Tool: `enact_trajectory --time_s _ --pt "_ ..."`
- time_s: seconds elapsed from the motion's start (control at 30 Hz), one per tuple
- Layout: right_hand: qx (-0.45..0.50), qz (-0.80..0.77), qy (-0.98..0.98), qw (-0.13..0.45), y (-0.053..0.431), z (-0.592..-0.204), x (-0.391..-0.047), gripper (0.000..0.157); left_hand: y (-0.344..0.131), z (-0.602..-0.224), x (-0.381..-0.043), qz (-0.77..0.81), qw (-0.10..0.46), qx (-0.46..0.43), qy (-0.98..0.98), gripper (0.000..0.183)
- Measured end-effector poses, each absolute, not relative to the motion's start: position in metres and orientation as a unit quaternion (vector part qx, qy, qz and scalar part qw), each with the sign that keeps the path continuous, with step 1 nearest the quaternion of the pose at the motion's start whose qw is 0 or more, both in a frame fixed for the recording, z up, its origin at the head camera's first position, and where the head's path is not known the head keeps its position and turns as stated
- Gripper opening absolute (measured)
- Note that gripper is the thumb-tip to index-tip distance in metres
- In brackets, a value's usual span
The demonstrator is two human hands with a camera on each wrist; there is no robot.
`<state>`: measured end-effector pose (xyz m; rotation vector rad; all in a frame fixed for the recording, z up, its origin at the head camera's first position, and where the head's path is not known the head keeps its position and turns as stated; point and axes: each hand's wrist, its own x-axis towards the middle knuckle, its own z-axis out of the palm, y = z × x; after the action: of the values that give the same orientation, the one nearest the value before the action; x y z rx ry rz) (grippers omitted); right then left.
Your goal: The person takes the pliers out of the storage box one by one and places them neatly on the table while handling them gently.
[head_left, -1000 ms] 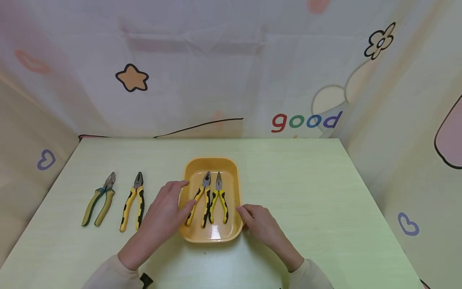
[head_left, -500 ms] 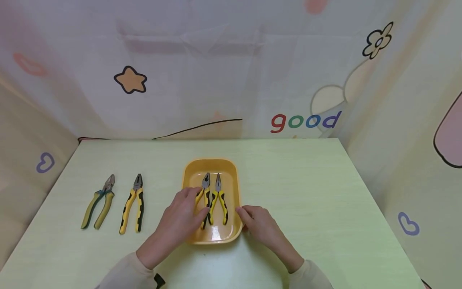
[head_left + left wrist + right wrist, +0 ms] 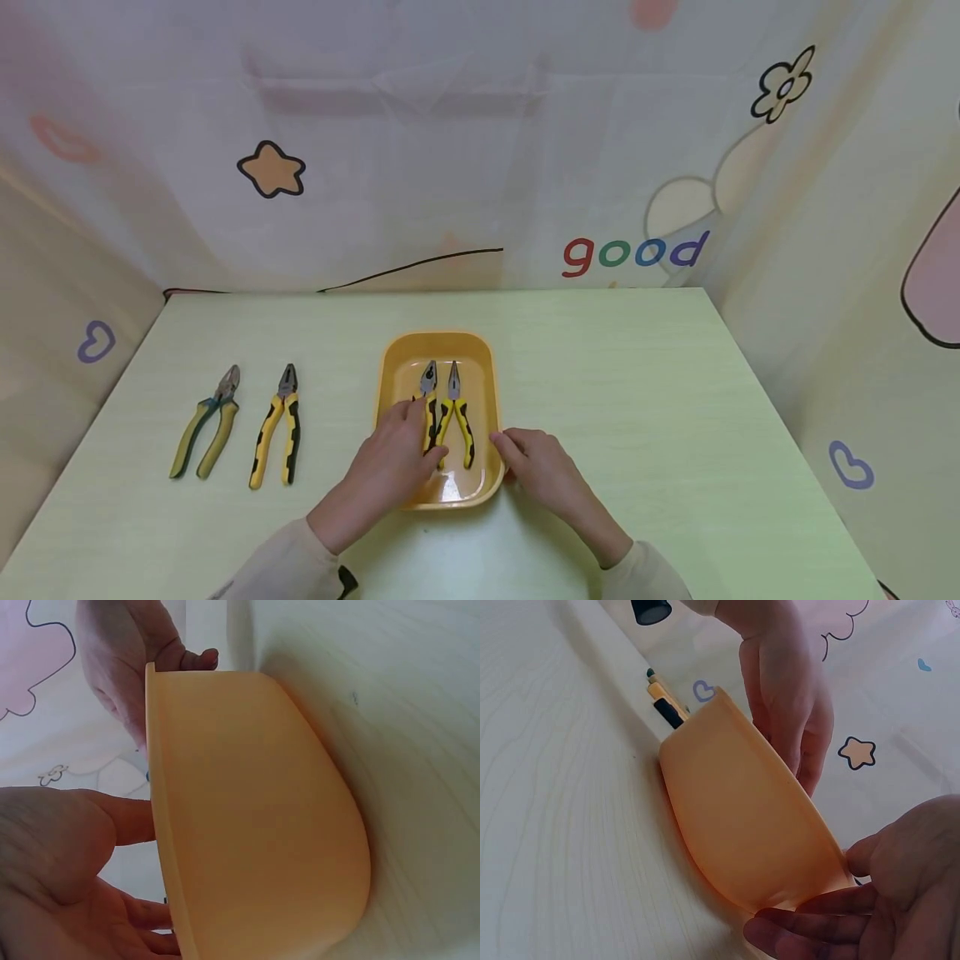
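Left hand [image 3: 390,457], loosely curved over pliers [image 3: 428,379], handles [image 3: 431,418] part-hidden; hold, I cannot tell. Right hand [image 3: 546,468], pinching tray [image 3: 442,343]; lower fingers [image 3: 817,926] hidden from head view, plain from right wrist.

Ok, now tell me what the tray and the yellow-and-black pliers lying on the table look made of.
Tray: probably moulded plastic, smooth and glossy; its colour is even and light glares off it inside.
Pliers: head likely steel, grey with a metallic look; handles plastic or rubber, judging by the two-tone colouring, though I can't tell which.
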<state>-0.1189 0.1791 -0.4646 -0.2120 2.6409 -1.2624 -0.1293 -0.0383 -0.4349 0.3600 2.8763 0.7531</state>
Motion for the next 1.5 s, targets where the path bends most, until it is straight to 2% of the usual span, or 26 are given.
enact_trajectory --time_s 0.4,1.17,1.23,1.4,1.5 --pt "-0.073 -0.431 0.893 0.105 0.18 -0.465 -0.118 0.032 -0.03 -0.444 -0.135 0.216 0.122 0.101 0.964 0.083" --pt "-0.082 -0.433 0.892 0.105 0.18 -0.465 -0.118 0.034 -0.025 -0.455 -0.144 0.079 0.102 0.148 0.981 0.077" --pt "-0.084 -0.432 0.892 0.103 0.18 -0.465 -0.118 0.034 -0.024 -0.454 -0.145 0.083 0.102 0.152 0.98 0.074" --pt "-0.087 -0.429 0.894 0.097 0.181 -0.465 -0.118 0.035 -0.023 -0.452 -0.147 0.089 0.099 0.17 0.976 0.049" --pt "-0.084 -0.427 0.895 0.101 0.18 -0.465 -0.119 0.035 -0.022 -0.451 -0.148 0.1 0.106 0.166 0.975 0.045"
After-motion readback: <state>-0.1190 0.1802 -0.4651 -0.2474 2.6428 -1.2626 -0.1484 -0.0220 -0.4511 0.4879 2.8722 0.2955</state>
